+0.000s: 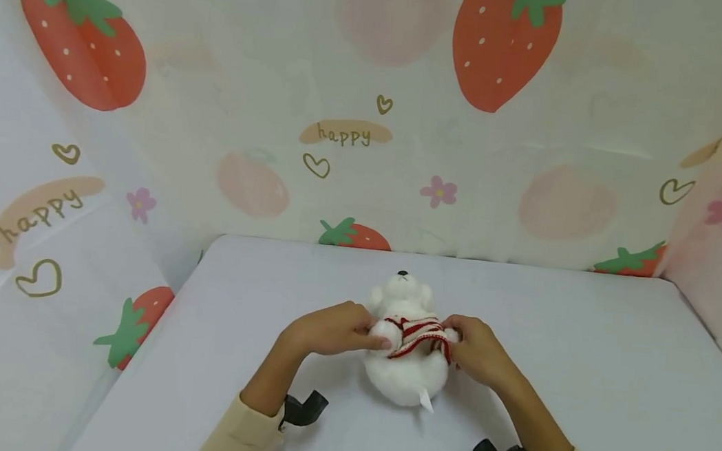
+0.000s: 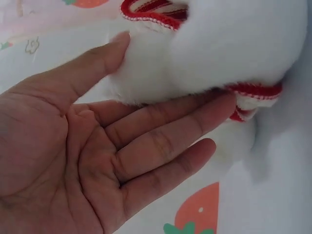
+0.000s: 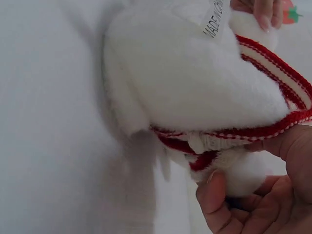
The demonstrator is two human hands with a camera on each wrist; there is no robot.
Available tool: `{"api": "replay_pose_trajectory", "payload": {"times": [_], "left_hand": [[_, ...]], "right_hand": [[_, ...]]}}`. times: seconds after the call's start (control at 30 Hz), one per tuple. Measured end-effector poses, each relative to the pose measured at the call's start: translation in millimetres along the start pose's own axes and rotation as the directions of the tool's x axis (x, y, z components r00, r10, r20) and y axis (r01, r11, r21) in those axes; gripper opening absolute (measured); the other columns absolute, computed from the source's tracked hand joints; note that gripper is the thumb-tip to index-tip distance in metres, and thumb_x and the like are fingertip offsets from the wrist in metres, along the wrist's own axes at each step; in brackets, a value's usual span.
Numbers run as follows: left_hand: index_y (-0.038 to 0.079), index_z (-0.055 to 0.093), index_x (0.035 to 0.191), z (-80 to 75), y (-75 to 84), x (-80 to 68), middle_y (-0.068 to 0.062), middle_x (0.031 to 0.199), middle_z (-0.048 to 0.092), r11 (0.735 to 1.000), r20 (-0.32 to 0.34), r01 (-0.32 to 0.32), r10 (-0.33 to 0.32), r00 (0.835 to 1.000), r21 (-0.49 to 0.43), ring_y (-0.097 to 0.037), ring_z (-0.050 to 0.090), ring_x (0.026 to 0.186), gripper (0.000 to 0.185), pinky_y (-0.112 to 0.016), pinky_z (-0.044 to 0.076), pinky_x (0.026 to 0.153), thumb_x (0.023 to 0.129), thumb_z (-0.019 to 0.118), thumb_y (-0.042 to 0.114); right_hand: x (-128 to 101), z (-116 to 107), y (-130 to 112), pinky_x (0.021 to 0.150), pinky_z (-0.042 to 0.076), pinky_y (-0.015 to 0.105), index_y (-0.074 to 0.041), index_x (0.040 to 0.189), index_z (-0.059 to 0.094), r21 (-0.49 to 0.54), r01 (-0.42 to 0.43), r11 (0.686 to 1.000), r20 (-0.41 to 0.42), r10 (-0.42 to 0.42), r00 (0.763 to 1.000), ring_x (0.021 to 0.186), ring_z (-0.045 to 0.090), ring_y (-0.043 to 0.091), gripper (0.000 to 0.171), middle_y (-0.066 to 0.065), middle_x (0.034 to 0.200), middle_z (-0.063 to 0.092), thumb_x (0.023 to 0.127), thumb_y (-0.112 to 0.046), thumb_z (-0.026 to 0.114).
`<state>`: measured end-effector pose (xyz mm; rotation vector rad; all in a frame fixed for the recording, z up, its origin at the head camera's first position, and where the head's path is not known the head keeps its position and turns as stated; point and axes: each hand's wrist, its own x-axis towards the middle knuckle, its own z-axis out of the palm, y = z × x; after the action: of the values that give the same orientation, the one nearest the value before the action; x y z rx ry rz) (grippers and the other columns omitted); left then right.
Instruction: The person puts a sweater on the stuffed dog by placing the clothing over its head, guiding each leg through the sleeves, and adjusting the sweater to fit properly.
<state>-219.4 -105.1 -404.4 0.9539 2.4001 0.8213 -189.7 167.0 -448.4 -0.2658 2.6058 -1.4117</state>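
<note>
A white plush bear in a red-and-white striped knitted sweater is on the white table, its dark nose toward the far side. My left hand holds the bear's left-side paw, thumb on one side and long fingers on the other; the left wrist view shows this white paw between them. My right hand grips the opposite paw. In the right wrist view its thumb lies at the sweater's red hem and its fingers curl round the white paw. A white printed tag hangs from the bear's lower end.
The white table extends around the bear on all sides. Behind it and at both sides stand sheets printed with strawberries, hearts and flowers. A black wrist mount sticks out from each forearm.
</note>
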Motion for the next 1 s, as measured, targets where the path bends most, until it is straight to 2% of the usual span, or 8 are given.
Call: {"api": "replay_pose_trajectory", "payload": {"times": [0.13, 0.27, 0.5, 0.73, 0.93, 1.0], "left_hand": [[0.016, 0.051, 0.067, -3.4, -2.2, -2.2, 0.009, 0.057, 0.033, 1.000, -0.006, 0.021, -0.021, 1.000, -0.020, -0.005, 0.031, 0.056, 0.039, -0.024, 0.027, 0.054, 0.100, 0.064, 0.032], [0.015, 0.052, 0.068, -5.6, -4.8, -3.4, 0.009, 0.058, 0.034, 0.999, -0.015, 0.025, -0.025, 1.000, -0.030, -0.005, 0.031, 0.056, 0.035, -0.024, 0.027, 0.055, 0.098, 0.064, 0.028], [0.014, 0.055, 0.070, -6.4, -6.8, -1.2, 0.010, 0.058, 0.034, 0.999, -0.015, -0.031, 0.030, 0.999, -0.041, -0.004, 0.032, 0.056, 0.033, -0.023, 0.027, 0.055, 0.099, 0.064, 0.028], [0.014, 0.053, 0.070, -7.8, -8.3, -1.6, 0.010, 0.057, 0.033, 0.997, -0.007, -0.038, 0.038, 0.999, -0.066, -0.004, 0.030, 0.056, 0.033, -0.024, 0.026, 0.055, 0.099, 0.064, 0.027], [0.014, 0.054, 0.071, -6.7, -11.3, 0.4, 0.010, 0.058, 0.034, 0.997, -0.001, -0.041, 0.041, 0.999, -0.067, -0.004, 0.031, 0.057, 0.034, -0.024, 0.027, 0.056, 0.099, 0.065, 0.031], [0.014, 0.061, 0.075, -7.5, -13.1, 0.8, 0.010, 0.061, 0.043, 0.997, 0.000, -0.030, 0.030, 1.000, -0.078, -0.003, 0.038, 0.060, 0.034, -0.024, 0.033, 0.059, 0.101, 0.061, 0.034]], "right_hand": [[1.8, 0.1, 3.5, 0.053, 0.045, 0.030, 0.001, 0.102, 0.068, -0.013, 0.001, 1.000, -0.012, -0.001, 1.000, 0.062, 0.054, 0.017, 0.020, 0.005, 0.077, 0.061, 0.084, 0.006, 0.061], [4.2, -0.8, 6.6, 0.059, 0.045, 0.030, 0.000, 0.103, 0.069, -0.020, 0.010, 1.000, -0.010, -0.011, 1.000, 0.076, 0.053, 0.018, 0.019, 0.007, 0.088, 0.064, 0.085, 0.003, 0.066], [5.2, -5.2, 8.7, 0.053, 0.049, 0.033, 0.002, 0.106, 0.069, 0.063, -0.019, 0.998, 0.024, 0.018, 1.000, 0.062, 0.056, 0.018, 0.022, 0.009, 0.088, 0.066, 0.085, 0.005, 0.063], [6.3, -7.3, 7.7, 0.052, 0.044, 0.031, -0.001, 0.102, 0.066, 0.067, -0.023, 0.997, 0.023, 0.022, 0.999, 0.064, 0.051, 0.019, 0.022, 0.009, 0.085, 0.061, 0.082, 0.007, 0.061], [8.2, -5.6, 10.6, 0.058, 0.042, 0.030, -0.002, 0.095, 0.063, 0.045, 0.051, 0.998, 0.016, -0.051, 0.999, 0.070, 0.049, 0.018, 0.020, 0.005, 0.082, 0.060, 0.078, 0.007, 0.065], [8.1, -8.7, 11.8, 0.057, 0.043, 0.030, -0.002, 0.097, 0.065, 0.042, 0.069, 0.997, 0.032, -0.070, 0.997, 0.068, 0.050, 0.017, 0.020, 0.005, 0.080, 0.061, 0.079, 0.006, 0.067]]}}
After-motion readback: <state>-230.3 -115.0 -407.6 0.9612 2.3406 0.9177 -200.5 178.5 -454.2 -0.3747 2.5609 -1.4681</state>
